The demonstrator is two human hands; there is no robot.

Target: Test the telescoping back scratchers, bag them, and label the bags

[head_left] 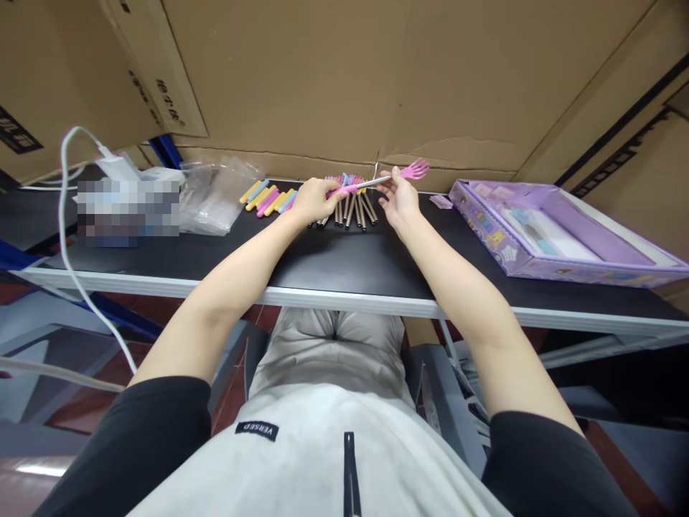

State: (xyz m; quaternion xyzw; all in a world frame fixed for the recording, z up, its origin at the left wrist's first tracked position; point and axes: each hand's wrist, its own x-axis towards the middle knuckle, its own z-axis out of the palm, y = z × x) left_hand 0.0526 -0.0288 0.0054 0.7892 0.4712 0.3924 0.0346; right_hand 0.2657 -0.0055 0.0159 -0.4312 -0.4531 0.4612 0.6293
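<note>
A telescopic back scratcher (381, 181) with a pink claw head, a thin metal rod and a pink handle is held up above the table, tilted slightly upward to the right. My left hand (313, 201) is closed around its pink handle. Near the claw end, my right hand (402, 201) pinches the metal rod between thumb and finger, its other fingers loosely curled. Just beyond and below my hands lies a bunch of metal rods (352, 210) with coloured heads, partly hidden. Left of my left hand, several yellow, blue and pink handles (268, 199) lie in a row.
Clear plastic bags (215, 197) lie on the black table (344, 262) to the left, beside a blurred-out patch and a white cable (65, 194). An open purple printed box (500, 248) stands at right, with a small pink packet (441, 202) beside it. Cardboard (323, 79) walls the back.
</note>
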